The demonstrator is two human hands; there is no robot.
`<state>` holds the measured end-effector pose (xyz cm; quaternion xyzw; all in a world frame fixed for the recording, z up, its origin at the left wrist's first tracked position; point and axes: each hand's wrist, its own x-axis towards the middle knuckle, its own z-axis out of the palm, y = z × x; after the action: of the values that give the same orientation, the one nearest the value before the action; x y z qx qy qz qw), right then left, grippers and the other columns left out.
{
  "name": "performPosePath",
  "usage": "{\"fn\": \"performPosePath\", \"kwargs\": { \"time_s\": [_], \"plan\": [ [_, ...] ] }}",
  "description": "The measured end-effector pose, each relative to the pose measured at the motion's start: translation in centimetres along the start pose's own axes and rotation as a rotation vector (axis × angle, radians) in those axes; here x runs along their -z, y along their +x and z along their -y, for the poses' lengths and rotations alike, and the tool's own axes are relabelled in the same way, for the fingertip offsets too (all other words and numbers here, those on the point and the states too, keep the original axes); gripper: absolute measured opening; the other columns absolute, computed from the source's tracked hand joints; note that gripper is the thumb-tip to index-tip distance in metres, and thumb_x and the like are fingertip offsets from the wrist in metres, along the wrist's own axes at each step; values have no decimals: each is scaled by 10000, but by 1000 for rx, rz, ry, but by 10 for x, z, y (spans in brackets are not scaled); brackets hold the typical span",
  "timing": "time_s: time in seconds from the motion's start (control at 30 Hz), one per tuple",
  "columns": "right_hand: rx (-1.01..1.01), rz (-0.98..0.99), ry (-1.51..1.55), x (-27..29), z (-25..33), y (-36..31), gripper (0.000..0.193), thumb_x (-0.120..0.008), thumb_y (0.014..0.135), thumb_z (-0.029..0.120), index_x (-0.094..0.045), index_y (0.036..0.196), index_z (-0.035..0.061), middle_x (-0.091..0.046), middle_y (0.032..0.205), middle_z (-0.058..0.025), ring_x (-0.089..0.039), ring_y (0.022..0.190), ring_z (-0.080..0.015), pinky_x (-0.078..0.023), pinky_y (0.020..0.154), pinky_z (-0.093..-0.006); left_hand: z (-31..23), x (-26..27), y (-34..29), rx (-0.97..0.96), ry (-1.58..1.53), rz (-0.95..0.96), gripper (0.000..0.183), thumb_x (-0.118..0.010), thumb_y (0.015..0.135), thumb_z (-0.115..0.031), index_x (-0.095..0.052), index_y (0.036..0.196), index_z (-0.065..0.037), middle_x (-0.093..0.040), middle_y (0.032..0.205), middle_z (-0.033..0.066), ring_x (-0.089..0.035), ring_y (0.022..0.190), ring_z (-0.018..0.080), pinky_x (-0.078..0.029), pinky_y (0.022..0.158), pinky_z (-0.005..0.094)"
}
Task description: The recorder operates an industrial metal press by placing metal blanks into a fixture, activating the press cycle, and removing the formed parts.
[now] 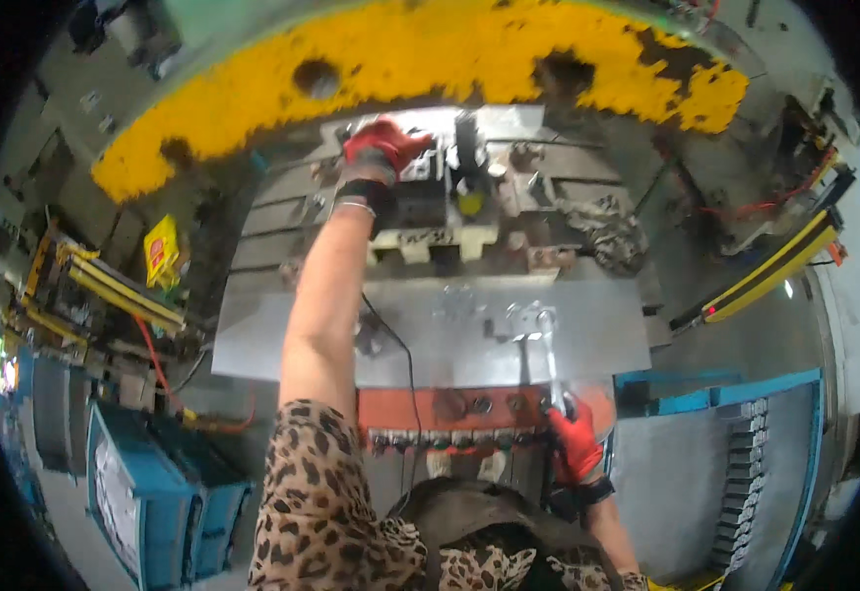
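My left hand [385, 148], in a red glove with a dark cuff, reaches far forward over the die block [420, 212] on the press bed. Its fingers are blurred beside a shiny metal piece [420, 163], and I cannot tell whether they grip it. Lower right, my right hand [575, 445], also red-gloved, is closed around the near end of a long silver tool [550, 360] with a rounded far end. The tool extends over the grey metal plate [430, 350]. Small shiny parts [523, 320] lie on that plate, left of the tool's far end.
A chipped yellow press beam [430, 54] spans the far side. Crumpled dark cloth [615, 236] lies right of the die. Yellow-and-black guards [774, 266] flank the bed. An orange panel [484, 406] with buttons sits below the plate. Blue-framed bins [139, 492] stand either side; a black cable [405, 355] crosses the plate.
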<state>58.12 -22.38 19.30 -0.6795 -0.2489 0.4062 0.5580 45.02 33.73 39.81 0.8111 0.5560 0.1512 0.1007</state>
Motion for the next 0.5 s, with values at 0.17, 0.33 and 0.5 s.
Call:
{"fn": "performPosePath", "kwargs": {
  "time_s": [0.17, 0.33, 0.5],
  "plan": [
    [-64, 90, 148, 4, 3, -4, 369, -762, 1063, 173, -725, 1394, 15, -771, 1147, -18, -694, 1020, -101, -570, 881, -290, 80, 52, -159, -526, -263, -17, 639, -940, 809, -443, -737, 1292, -75, -787, 1111, 205, -751, 1071, 415, -584, 961, 498],
    [-85, 161, 278, -21, 6, -1, 346, -750, 1067, 184, -729, 1365, 7, -777, 1132, -14, -697, 1018, -103, -567, 889, -292, 179, 24, -253, -277, -72, 224, 999, -938, 771, -523, -571, 1577, -61, -708, 1369, 258, -681, 1265, 454, -551, 1083, 512],
    [157, 156, -142, -56, 49, -21, 343, -773, 1054, 192, -729, 1349, 23, -778, 1121, -25, -696, 983, -101, -575, 827, -299, 193, 3, -269, -168, 99, 320, 1162, -927, 768, -566, -455, 1674, -12, -614, 1550, 277, -594, 1442, 441, -502, 1193, 489]
  ]
}}
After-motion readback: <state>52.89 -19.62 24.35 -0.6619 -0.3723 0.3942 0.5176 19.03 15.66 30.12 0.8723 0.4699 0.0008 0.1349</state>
